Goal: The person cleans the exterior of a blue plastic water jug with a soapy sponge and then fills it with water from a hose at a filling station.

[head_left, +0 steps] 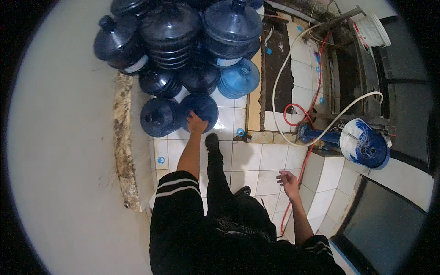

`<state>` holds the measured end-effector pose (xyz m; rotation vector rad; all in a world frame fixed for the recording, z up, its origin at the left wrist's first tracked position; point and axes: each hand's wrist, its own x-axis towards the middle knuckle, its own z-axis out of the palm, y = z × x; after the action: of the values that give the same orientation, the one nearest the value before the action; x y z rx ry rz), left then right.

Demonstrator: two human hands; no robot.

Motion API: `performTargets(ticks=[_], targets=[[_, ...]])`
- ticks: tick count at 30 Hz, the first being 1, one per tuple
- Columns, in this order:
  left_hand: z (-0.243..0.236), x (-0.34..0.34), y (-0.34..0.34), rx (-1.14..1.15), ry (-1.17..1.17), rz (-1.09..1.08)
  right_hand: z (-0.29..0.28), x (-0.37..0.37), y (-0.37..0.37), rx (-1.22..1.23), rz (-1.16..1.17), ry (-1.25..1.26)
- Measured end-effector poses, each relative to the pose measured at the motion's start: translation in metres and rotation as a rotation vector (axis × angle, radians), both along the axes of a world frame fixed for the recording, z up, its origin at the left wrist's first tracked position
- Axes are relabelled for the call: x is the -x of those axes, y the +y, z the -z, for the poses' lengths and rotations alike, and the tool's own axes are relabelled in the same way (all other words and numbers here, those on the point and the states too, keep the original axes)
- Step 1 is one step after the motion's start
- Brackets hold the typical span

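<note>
My left hand [197, 123] reaches forward and down, its fingers closed round the neck of a dark blue water jug [207, 106] that stands upright on the tiles. Another dark blue jug [158, 120] stands close beside it on the left. Behind these two are more dark jugs and one light blue jug [239, 80]. Out to the right, my right hand [288, 181] hangs in the air over the floor with its fingers apart and nothing in them.
Large dark jugs [170, 32] crowd the far left by the wall. A raised ledge [269, 137] borders a drain area on the right. A red hose [302, 176] and a cream hose [275, 87] run there, near a white-and-blue bucket [355, 137]. Small blue caps [240, 132] are scattered about.
</note>
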<state>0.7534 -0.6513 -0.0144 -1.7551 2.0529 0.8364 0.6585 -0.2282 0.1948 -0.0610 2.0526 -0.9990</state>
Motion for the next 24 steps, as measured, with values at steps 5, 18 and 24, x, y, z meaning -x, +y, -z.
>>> performTargets(ticks=[5, 18, 24], targets=[[0.051, 0.017, -0.052, -0.050, -0.057, 0.087, -0.006, 0.003, -0.019, -0.138, 0.080, -0.049], [-0.082, 0.008, 0.027, 0.236, 0.469, 0.257, -0.015, -0.007, -0.048, 0.055, 0.247, -0.004], [-0.220, 0.061, 0.056, 0.316, 0.892, 0.249, -0.014, 0.021, -0.069, 0.301, 0.308, 0.169]])
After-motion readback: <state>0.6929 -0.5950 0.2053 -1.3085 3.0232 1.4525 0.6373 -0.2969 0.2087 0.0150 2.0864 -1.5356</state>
